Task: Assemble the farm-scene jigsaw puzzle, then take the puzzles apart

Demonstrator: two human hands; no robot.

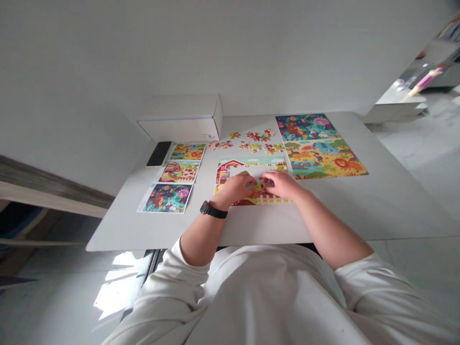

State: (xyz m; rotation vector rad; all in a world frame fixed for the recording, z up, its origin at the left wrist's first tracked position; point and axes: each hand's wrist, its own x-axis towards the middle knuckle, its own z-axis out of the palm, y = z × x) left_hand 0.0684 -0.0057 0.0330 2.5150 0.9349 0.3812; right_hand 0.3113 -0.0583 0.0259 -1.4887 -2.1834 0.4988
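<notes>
One puzzle (256, 199), long axis crosswise, top away

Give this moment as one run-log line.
left hand: over puzzle | right hand: over puzzle | grasp: unclear | puzzle: middle incomplete | pieces: loose beyond puzzle

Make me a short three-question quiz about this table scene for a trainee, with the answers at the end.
1. Which object lies beside the left edge of the printed picture sheet?
A. a mug
B. a smartphone
C. scissors

2. True or false: the farm jigsaw puzzle is complete.

3. Fill in: the black smartwatch is worn on the ____ wrist.

Key:
1. B.
2. False; plain white shows in its middle.
3. Left.
</notes>
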